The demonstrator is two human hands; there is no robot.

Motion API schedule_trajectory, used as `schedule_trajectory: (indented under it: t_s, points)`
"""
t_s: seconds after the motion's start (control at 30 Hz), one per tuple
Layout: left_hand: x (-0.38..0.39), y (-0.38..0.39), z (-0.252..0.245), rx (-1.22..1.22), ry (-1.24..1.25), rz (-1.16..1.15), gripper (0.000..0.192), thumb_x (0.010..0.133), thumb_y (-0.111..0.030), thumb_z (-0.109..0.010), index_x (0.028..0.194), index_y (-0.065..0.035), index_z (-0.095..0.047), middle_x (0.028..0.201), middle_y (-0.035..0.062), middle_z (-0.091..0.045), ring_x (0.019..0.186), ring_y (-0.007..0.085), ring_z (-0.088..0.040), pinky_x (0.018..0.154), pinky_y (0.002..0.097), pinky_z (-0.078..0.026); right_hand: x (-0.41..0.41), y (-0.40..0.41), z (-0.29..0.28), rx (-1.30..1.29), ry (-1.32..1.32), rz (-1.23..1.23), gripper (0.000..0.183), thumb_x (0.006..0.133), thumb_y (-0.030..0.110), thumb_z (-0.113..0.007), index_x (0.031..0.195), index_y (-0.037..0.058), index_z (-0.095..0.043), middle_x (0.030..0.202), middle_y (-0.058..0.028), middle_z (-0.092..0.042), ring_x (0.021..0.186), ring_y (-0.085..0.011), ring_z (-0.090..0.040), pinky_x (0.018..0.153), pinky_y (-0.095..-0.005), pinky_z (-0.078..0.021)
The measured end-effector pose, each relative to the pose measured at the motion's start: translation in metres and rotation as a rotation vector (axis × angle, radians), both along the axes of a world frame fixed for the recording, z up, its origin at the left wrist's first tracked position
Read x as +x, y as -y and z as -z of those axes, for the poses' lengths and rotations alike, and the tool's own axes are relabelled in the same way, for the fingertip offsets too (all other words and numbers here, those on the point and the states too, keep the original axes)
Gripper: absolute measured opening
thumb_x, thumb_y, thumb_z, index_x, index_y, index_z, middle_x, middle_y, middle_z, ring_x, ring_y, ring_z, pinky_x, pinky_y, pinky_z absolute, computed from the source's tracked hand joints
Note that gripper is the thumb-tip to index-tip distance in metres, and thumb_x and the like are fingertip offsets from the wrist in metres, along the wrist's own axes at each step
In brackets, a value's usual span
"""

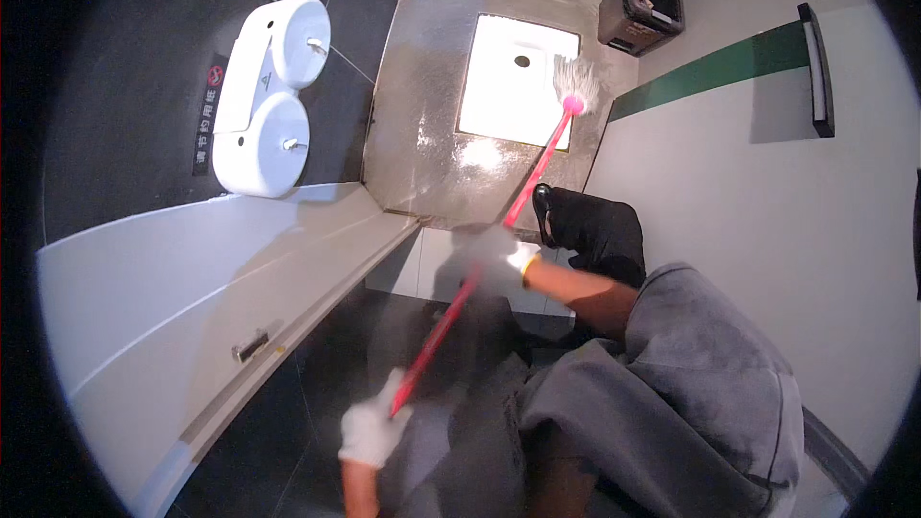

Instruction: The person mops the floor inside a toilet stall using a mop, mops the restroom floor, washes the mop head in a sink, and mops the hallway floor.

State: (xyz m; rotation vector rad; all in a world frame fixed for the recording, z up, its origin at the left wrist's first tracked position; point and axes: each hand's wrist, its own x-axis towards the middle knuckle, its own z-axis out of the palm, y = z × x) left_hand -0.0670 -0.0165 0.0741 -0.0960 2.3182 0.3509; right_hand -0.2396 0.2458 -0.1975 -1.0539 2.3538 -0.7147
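Note:
A string mop with a red handle slants from the lower left up to the right. Its pale mop head lies over the right edge of a white squat toilet set in the wet floor. My left hand, in a white knitted glove, grips the handle near its lower-left end in the picture. Farther along the handle my right hand, gloved too and blurred, is closed around it. The toilet's drain hole is in view.
An open cubicle door with a metal latch stands on the left, below a white double paper dispenser. A brown waste bin is in the far right corner. A raised tiled step edge crosses the doorway.

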Motion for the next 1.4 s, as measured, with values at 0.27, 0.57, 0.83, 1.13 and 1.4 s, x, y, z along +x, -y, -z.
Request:
schedule_trajectory:
  t_s: [0.27, 0.57, 0.83, 1.13, 1.4]
  points:
    - [0.082, 0.034, -0.009, 0.083, -0.138, -0.232, 0.054, 0.071, -0.017, -0.081, 0.123, -0.0148, -0.067, 0.080, 0.0176, -0.068, 0.070, 0.0326, -0.068, 0.064, 0.0399, -0.054, 0.064, 0.028, -0.029, 0.138, 0.123, -0.151, 0.017, 0.072, 0.023, -0.070, 0.078, 0.0079, -0.073, 0.072, -0.0159, -0.069, 0.072, -0.0357, -0.070, 0.068, -0.0463, -0.0560]
    - [-0.031, -0.079, 0.117, 0.237, -0.156, -0.215, 0.048, 0.085, -0.030, -0.069, 0.130, -0.0169, -0.061, 0.088, 0.0190, -0.069, 0.081, 0.0385, -0.068, 0.071, 0.0480, -0.053, -0.061, -0.093, 0.050, 0.151, -0.163, 0.036, 0.017, 0.069, 0.027, -0.066, 0.068, 0.0098, -0.069, 0.068, -0.0153, -0.066, 0.070, -0.0369, -0.067, 0.067, -0.0461, -0.0540]
    - [-0.126, -0.143, 0.100, 0.197, -0.110, -0.061, 0.035, 0.094, -0.036, -0.056, 0.120, -0.0143, -0.052, 0.082, 0.0185, -0.069, 0.078, 0.0432, -0.067, 0.068, 0.0562, -0.051, -0.145, -0.157, 0.065, 0.525, -0.213, 0.105, 0.015, 0.071, 0.025, -0.065, 0.078, 0.0146, -0.073, 0.079, -0.0122, -0.069, 0.081, -0.0336, -0.067, 0.077, -0.0429, -0.0530]
    - [0.054, -0.028, 0.039, 0.231, -0.008, -0.237, 0.066, 0.085, -0.030, -0.068, 0.146, -0.0234, -0.045, 0.089, 0.0243, -0.066, 0.082, 0.0411, -0.067, 0.070, 0.0473, -0.052, 0.022, -0.025, 0.042, 0.288, -0.091, -0.094, 0.017, 0.068, 0.029, -0.066, 0.072, 0.0138, -0.072, 0.071, -0.0126, -0.068, 0.071, -0.0338, -0.068, 0.064, -0.0448, -0.0527]
    - [0.137, 0.062, -0.059, 0.117, -0.063, -0.218, 0.070, 0.073, -0.014, -0.079, 0.139, -0.0158, -0.055, 0.085, 0.0223, -0.065, 0.073, 0.0350, -0.067, 0.068, 0.0382, -0.052, 0.140, 0.079, -0.001, -0.030, -0.035, -0.049, 0.016, 0.077, 0.025, -0.066, 0.086, 0.0119, -0.069, 0.082, -0.0145, -0.069, 0.075, -0.0351, -0.068, 0.068, -0.0462, -0.0540]
